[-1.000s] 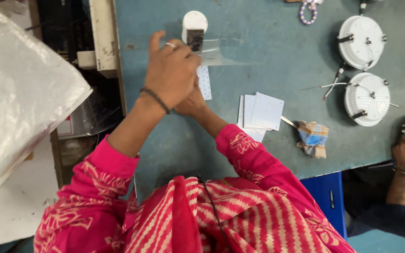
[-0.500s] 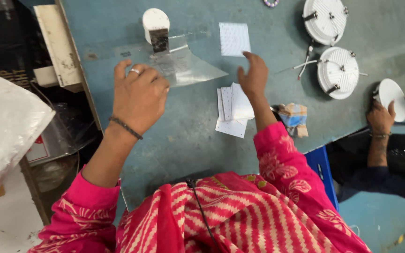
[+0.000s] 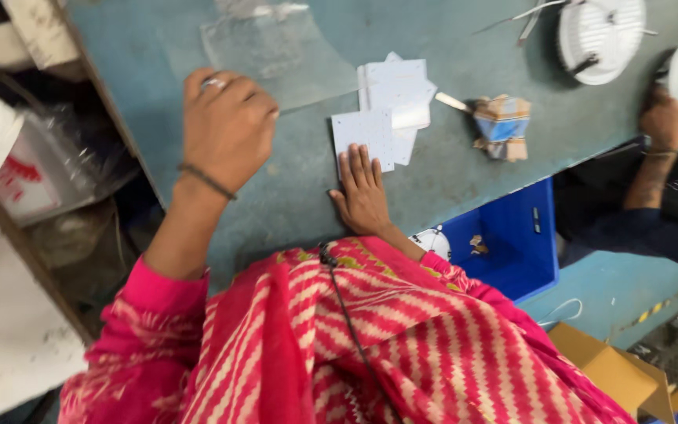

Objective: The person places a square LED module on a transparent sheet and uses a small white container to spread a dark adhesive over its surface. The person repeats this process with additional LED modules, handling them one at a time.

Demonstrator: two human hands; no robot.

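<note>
Head camera looks straight down on a teal bench, with the person's right hand lying flat, fingers stretched forward and fairly close together, the tips resting on the near edge of a small white card. That card sits directly ahead of the hand, away from the body, and its long side runs roughly in line with the fingers. Just beyond it, a little to the right, lies a loose stack of white cards, partly overlapping. The right hand is plainly the nearer one. The left hand hovers higher and off to the left, fingers curled in, right at the near edge of a clear plastic bag; whether it pinches the bag I cannot tell. A round white lamp housing sits far right, by another person's hand
</note>
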